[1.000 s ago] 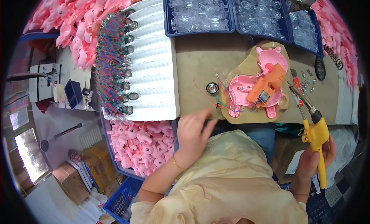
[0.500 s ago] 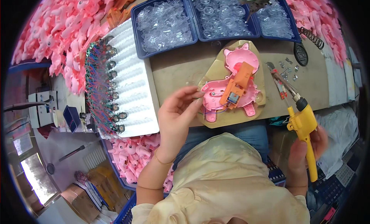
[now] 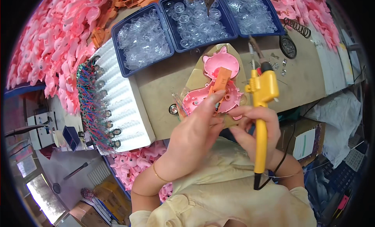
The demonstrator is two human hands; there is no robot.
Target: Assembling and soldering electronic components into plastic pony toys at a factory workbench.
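Observation:
A pink animal-shaped toy shell half (image 3: 221, 63) lies open on a tan board (image 3: 191, 80), with an orange plastic part (image 3: 221, 80) set across it. My left hand (image 3: 195, 135) is over the shell's near left side, thumb against the orange part and fingers curled; what they pinch is hidden. Beside it lies a small round speaker (image 3: 173, 109) with thin wires. My right hand (image 3: 259, 125) is wrapped round a yellow soldering gun (image 3: 263, 88), its metal tip pointing away. The fingertips of that hand are close together at the shell's near edge.
Blue bins (image 3: 174, 45) of clear plastic pieces stand at the back. A white ridged foam tray (image 3: 131, 113) carries several wired speakers on the left. Pink parts (image 3: 47, 51) are heaped behind it. A coiled spring holder (image 3: 297, 28) and metal clips (image 3: 275, 66) lie right.
Both hands have come together at the shell's near side. The soldering gun has moved left with my right hand. A speaker with wires now lies left of the shell.

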